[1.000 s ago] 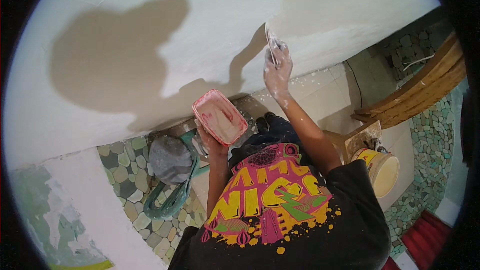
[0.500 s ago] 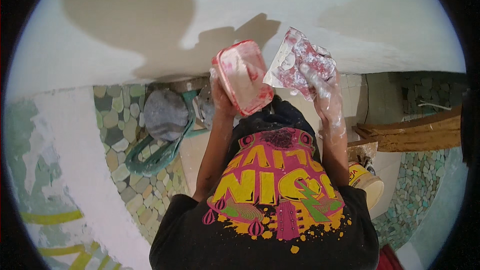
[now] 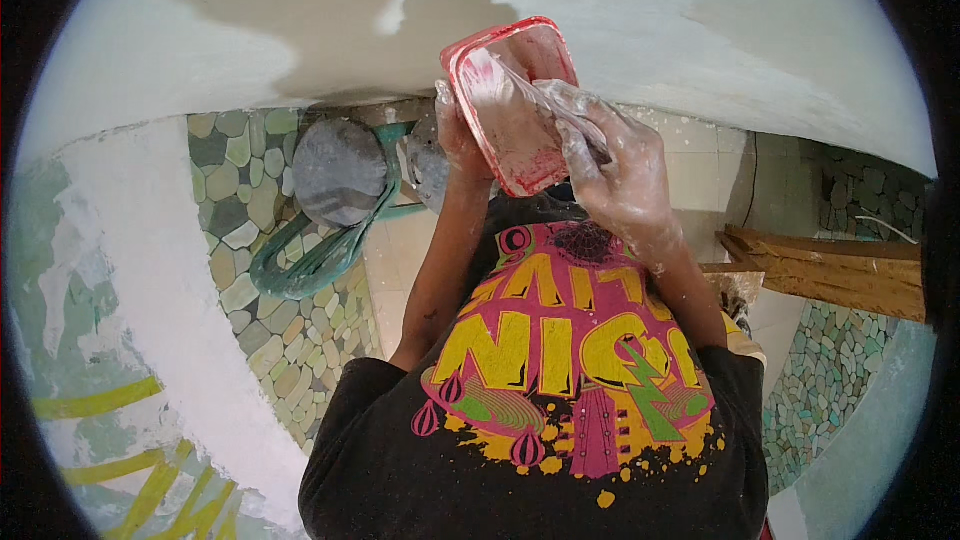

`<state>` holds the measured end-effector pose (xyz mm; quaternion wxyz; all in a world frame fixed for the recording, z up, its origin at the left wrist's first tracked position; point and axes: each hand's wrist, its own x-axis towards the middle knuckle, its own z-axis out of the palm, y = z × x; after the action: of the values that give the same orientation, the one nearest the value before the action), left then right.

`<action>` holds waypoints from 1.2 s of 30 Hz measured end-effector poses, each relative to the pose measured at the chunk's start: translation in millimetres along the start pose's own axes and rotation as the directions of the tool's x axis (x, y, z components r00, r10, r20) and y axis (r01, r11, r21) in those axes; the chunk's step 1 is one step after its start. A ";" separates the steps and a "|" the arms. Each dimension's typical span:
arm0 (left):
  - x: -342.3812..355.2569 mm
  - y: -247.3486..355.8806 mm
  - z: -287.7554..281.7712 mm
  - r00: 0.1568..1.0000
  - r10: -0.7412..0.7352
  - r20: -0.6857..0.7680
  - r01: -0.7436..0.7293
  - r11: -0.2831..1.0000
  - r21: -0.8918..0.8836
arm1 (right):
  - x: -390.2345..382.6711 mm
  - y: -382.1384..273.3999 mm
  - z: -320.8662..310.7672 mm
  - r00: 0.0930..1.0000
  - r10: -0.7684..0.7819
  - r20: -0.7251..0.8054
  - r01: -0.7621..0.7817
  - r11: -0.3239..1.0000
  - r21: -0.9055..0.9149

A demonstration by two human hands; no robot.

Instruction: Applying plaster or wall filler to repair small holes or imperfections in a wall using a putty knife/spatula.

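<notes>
My left hand is closed around the side of a shallow red plastic tub, its inside smeared with whitish paste. The tub is tilted, its open face turned toward me. In my right hand is a thin flat spreader with white paste on it, pinched between thumb and fingers. Its blade is seen nearly edge-on, over the inside of the tub; whether it touches the bottom I cannot tell. White paste coats the right fingers and spots the forearm.
A pale wall stands close in front, with shadows on it. At left on the pebble floor are a grey round object and a green looped band. Brown wooden boards lie at right.
My right hand has brought the spreader left, from beside the tub to over its inside, turning it edge-on. My left hand has moved the tub up and slightly right.
</notes>
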<state>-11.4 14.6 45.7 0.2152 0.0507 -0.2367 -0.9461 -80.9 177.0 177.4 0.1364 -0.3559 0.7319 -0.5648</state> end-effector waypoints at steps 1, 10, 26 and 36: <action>0.1 -0.3 -2.1 0.993 0.015 0.114 0.005 0.984 -0.177 | 1.9 0.2 2.6 1.000 -0.002 0.012 0.002 1.000 -0.016; 0.6 -6.8 -20.1 0.992 -0.077 -0.099 0.080 0.996 0.026 | 9.3 43.1 30.6 0.983 0.186 -0.006 -0.182 0.970 0.159; -2.2 -2.7 5.9 0.931 -0.119 -0.345 0.185 0.969 0.166 | -23.8 93.8 -28.8 0.896 0.439 0.069 -0.279 0.435 0.856; 2.3 -10.5 -1.5 0.952 -0.100 -0.290 0.129 0.988 0.085 | -22.6 47.6 -34.3 0.806 0.577 -0.134 -0.288 0.580 0.762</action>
<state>-17.2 21.4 39.4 0.1888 0.2110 -0.2481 -0.9264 -102.9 222.5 140.0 0.2590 0.0313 0.5325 -0.8052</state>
